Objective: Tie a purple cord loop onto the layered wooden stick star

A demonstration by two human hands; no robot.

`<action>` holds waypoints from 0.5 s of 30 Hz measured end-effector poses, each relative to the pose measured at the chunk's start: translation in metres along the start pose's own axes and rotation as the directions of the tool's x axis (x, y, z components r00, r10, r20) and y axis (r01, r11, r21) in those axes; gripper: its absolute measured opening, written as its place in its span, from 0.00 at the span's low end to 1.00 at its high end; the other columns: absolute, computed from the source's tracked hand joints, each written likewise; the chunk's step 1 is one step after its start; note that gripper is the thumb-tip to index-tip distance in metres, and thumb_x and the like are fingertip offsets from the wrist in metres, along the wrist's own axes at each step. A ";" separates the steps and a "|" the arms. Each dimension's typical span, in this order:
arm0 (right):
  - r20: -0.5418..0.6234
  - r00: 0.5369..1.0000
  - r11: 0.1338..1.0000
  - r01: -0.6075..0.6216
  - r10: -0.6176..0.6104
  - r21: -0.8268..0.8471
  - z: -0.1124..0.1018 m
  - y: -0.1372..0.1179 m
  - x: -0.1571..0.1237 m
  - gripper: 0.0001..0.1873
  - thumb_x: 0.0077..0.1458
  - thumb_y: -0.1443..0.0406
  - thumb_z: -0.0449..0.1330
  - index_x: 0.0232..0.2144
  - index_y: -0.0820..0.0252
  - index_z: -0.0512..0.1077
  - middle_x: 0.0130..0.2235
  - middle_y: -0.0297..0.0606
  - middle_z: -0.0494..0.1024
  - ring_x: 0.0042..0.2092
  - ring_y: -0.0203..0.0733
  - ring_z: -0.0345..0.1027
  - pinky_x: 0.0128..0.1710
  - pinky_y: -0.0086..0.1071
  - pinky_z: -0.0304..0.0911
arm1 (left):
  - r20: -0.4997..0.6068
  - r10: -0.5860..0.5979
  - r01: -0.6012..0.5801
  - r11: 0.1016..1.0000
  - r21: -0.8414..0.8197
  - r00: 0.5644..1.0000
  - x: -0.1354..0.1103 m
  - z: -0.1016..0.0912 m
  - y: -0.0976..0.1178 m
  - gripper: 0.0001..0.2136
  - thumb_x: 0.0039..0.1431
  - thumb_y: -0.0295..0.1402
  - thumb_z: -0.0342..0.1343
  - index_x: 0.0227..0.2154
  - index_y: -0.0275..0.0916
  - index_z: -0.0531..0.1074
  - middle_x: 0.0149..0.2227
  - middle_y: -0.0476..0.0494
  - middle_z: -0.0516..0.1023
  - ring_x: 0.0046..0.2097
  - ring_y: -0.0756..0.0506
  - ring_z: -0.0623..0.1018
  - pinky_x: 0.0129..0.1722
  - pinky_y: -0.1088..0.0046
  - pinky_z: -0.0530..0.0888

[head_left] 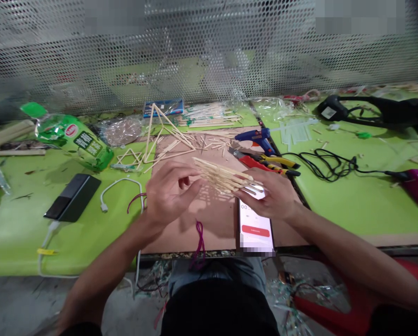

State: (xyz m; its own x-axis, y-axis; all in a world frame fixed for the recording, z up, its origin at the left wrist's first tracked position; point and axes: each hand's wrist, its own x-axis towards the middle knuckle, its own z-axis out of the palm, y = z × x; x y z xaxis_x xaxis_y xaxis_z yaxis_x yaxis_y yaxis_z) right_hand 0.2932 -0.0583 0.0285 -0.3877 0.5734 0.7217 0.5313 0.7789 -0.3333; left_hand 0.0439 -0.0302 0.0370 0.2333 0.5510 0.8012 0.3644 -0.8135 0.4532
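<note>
A small lattice of thin wooden sticks point(223, 176), joined side by side and crosswise, is held up over the brown board point(180, 233). My right hand point(273, 193) grips its right end between thumb and fingers. At its left end is my left hand point(170, 189), with curled fingers and the thumb tip close to the index finger, pinching the lattice's edge. Under my right hand lies a lit phone point(256, 228). Behind the lattice are a blue glue gun point(256, 136), a utility knife point(244, 158) and yellow-handled pliers point(282, 161).
A triangular stick frame point(152, 130) and loose sticks point(209, 116) lie at the back. Left are a green bottle point(79, 140), a power bank point(74, 198) and a white cable point(121, 181). A black cord point(321, 165) crosses the right side. Perforated metal point(209, 56) stands behind.
</note>
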 end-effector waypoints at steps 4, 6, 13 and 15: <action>-0.019 0.997 0.997 0.078 -0.078 -0.006 0.005 -0.001 -0.001 0.22 0.56 0.68 0.63 0.53 0.54 0.67 0.36 0.37 0.81 0.34 0.39 0.76 0.31 0.30 0.70 | 0.025 0.010 -0.012 0.997 0.078 1.000 -0.003 0.001 0.001 0.11 0.55 0.29 0.67 0.41 0.44 0.78 0.39 0.48 0.79 0.33 0.52 0.77 0.29 0.77 0.76; -0.021 0.995 0.995 0.102 -0.102 -0.010 0.006 -0.002 -0.001 0.21 0.55 0.68 0.63 0.52 0.56 0.68 0.35 0.37 0.81 0.32 0.39 0.75 0.30 0.30 0.69 | 0.032 0.022 -0.026 0.990 0.141 0.999 -0.004 0.002 0.000 0.10 0.55 0.29 0.67 0.40 0.44 0.79 0.38 0.48 0.78 0.35 0.51 0.78 0.32 0.76 0.77; -0.004 0.986 0.985 0.168 -0.168 -0.030 0.008 -0.001 -0.001 0.23 0.54 0.70 0.64 0.53 0.57 0.68 0.36 0.40 0.81 0.35 0.41 0.77 0.33 0.31 0.72 | 0.104 0.110 -0.131 0.966 0.223 0.989 -0.004 0.002 -0.002 0.07 0.59 0.28 0.64 0.40 0.42 0.77 0.37 0.48 0.77 0.38 0.51 0.78 0.37 0.76 0.76; -0.003 0.986 0.986 0.164 -0.165 -0.034 0.008 -0.001 -0.002 0.23 0.54 0.70 0.64 0.53 0.55 0.68 0.37 0.38 0.82 0.36 0.40 0.77 0.34 0.31 0.72 | 0.117 0.124 -0.148 0.964 0.223 0.985 -0.004 0.002 -0.003 0.06 0.60 0.29 0.63 0.40 0.41 0.76 0.38 0.47 0.78 0.39 0.50 0.78 0.38 0.76 0.76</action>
State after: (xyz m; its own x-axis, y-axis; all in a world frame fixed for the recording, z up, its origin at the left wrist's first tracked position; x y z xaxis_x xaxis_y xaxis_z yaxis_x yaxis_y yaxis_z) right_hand 0.2874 -0.0579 0.0224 -0.4678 0.4365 0.7685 0.4852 0.8536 -0.1895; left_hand 0.0436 -0.0297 0.0316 0.3805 0.4637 0.8001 0.5175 -0.8238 0.2313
